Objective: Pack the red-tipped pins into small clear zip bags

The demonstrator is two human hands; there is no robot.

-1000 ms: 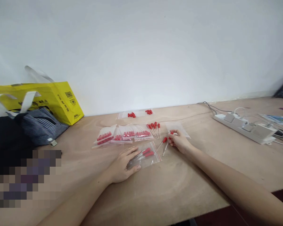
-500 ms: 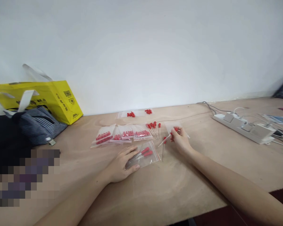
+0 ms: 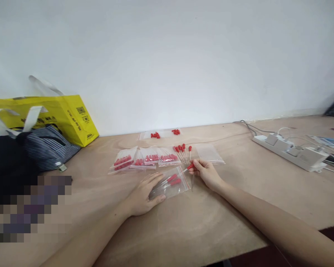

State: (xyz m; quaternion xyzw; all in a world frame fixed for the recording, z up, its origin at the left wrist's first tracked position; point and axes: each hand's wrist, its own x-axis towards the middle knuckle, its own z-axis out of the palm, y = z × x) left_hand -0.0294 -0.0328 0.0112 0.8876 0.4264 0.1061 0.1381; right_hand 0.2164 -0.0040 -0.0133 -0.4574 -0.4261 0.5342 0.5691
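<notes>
Right now: a person sits at a plywood table (image 3: 200, 218) against a white wall, both bare hands out over small plastic bags
Left hand: the left hand (image 3: 143, 196) lies flat, fingers spread and relaxed, pinning the near end of a clear zip bag (image 3: 171, 184); it grips nothing
Zip bag: it lies on the table between the two hands, mouth toward the right hand, with a couple of red-capped droppers already inside
Right hand: the right hand (image 3: 207, 173) has thumb and fingertips pinched narrow on one dropper (image 3: 187, 168) by its red bulb, glass tip aimed at the bag's mouth and just beside it
Loose droppers: a small fan of them (image 3: 183, 152) lies just beyond the bag, and one glass tube lies on the table under the right hand (thin and hard to make out)
Filled bags: a row of packed bags (image 3: 144, 160) sits to the left of the loose ones, with an empty bag (image 3: 210, 152) to their right
Further off: a power strip (image 3: 291, 151) with cables at the right, a yellow shopping bag (image 3: 64, 116) at the left
Risk: the glass tip could catch on the bag's lip and snap, if it goes in at an angle
Risk: the bag could slide or its mouth close up, since only a flat palm holds it
</notes>
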